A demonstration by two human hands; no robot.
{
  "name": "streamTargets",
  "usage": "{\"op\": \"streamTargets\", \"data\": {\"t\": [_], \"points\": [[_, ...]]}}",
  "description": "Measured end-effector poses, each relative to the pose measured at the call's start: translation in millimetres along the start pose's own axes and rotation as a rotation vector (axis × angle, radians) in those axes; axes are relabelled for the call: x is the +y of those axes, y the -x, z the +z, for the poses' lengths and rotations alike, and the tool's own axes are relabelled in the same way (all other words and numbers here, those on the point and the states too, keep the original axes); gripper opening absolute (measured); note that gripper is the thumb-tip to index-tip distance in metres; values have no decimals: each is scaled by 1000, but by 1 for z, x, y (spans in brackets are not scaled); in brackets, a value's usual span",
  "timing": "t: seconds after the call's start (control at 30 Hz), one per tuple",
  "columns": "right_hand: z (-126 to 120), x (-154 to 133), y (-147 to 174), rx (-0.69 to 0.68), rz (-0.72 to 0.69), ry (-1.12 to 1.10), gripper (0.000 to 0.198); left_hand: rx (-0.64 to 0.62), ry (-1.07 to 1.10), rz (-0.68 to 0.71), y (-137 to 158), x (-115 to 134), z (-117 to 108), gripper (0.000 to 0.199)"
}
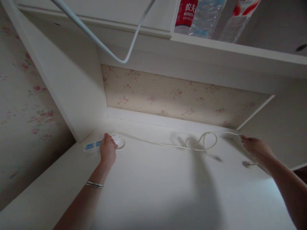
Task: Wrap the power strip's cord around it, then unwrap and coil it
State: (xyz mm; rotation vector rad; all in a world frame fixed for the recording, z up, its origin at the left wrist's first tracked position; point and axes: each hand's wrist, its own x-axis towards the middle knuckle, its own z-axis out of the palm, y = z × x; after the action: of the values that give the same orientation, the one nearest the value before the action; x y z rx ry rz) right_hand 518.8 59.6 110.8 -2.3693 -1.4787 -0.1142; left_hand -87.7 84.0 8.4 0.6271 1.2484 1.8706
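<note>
On the white desktop, a white power strip (90,146) with blue socket faces lies near the left panel. My left hand (108,149) is closed over its right part, hiding some of it. From that end a white cord (153,141) runs right across the surface and forms loose loops in front of the back edge. My right hand (257,148) pinches the cord at the right, close to the side panel, and the line is raised slightly there. A small round object with a short white lead (246,164) lies below this hand.
Overhead, a shelf (230,48) holds several plastic bottles (206,16). A bent pale-blue rod (123,60) hangs in the upper foreground. White panels (64,73) close in the sides, and flowered wallpaper (177,95) covers the back wall.
</note>
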Motion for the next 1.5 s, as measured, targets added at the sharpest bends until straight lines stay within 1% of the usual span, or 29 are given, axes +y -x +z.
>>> {"op": "streamTargets", "data": {"t": [0.03, 0.07, 0.13, 0.17, 0.23, 0.27, 0.3, 0.37, 0.4, 0.43, 0.47, 0.5, 0.53, 0.6, 0.63, 0.67, 0.7, 0.77, 0.83, 0.9, 0.97, 1.03, 1.17, 1.23, 1.27, 1.3, 1.37, 1.43, 1.5], "points": [[-3, -23, 5, -69, 26, -136, 52, -43, 48, -5, 4, 0, 3, 38], [-7, -48, 12, -116, 35, -255, 49, -90, 79, -6, 7, 0, 5, 37], [-18, -97, 33, -285, -18, -442, 52, -162, 114, -4, 12, -1, 7, 33], [-24, -121, 45, -418, -68, -513, 50, -191, 121, 0, 14, -1, 8, 30], [-38, -164, 71, -739, -192, -580, 45, -235, 118, 21, 17, -2, 9, 25], [-44, -183, 84, -863, -248, -579, 41, -257, 106, 38, 19, -2, 10, 24], [-49, -200, 96, -967, -313, -571, 36, -283, 88, 54, 22, -3, 11, 24], [-54, -227, 117, -1065, -452, -554, 29, -339, 36, 76, 26, -3, 12, 24], [-53, -237, 125, -1079, -516, -545, 28, -366, 5, 81, 28, -3, 12, 24], [-51, -245, 133, -1063, -588, -513, 27, -391, -27, 84, 30, -3, 12, 25], [-47, -252, 139, -1006, -664, -462, 25, -419, -59, 85, 32, -2, 12, 27], [-43, -257, 145, -903, -742, -393, 23, -447, -90, 83, 33, -1, 11, 29], [-38, -261, 149, -769, -819, -313, 21, -477, -119, 80, 35, 0, 11, 31], [-29, -270, 158, -497, -935, -177, 24, -535, -168, 61, 38, 2, 11, 35], [-26, -275, 161, -408, -961, -149, 30, -559, -186, 47, 40, 2, 11, 36], [-23, -281, 164, -380, -963, -145, 35, -577, -201, 32, 41, 3, 11, 38], [-20, -287, 167, -403, -938, -167, 39, -590, -212, 19, 43, 3, 11, 40], [-14, -300, 170, -526, -819, -280, 45, -613, -222, 2, 45, 2, 11, 42], [-6, -315, 171, -644, -683, -449, 48, -638, -222, -4, 47, 0, 12, 42], [4, -329, 169, -694, -610, -618, 48, -654, -224, -13, 48, -3, 13, 41], [16, -343, 167, -684, -594, -733, 48, -664, -237, -29, 49, -5, 14, 40], [28, -356, 166, -643, -615, -773, 48, -696, -255, -44, 50, -6, 15, 37], [52, -381, 165, -570, -687, -690, 45, -827, -254, -12, 58, -3, 16, 33], [65, -391, 165, -583, -669, -642, 42, -873, -238, 25, 62, -1, 17, 32], [72, -395, 165, -598, -651, -634, 40, -877, -232, 33, 64, 0, 18, 30], [78, -399, 165, -617, -633, -634, 38, -866, -233, 33, 66, 0, 20, 28], [89, -404, 166, -656, -613, -659, 35, -803, -270, 34, 67, -3, 23, 27], [97, -406, 167, -687, -611, -696, 31, -712, -341, 82, 67, -9, 25, 29], [101, -403, 167, -720, -603, -735, 27, -654, -401, 152, 64, -14, 26, 31]]}}
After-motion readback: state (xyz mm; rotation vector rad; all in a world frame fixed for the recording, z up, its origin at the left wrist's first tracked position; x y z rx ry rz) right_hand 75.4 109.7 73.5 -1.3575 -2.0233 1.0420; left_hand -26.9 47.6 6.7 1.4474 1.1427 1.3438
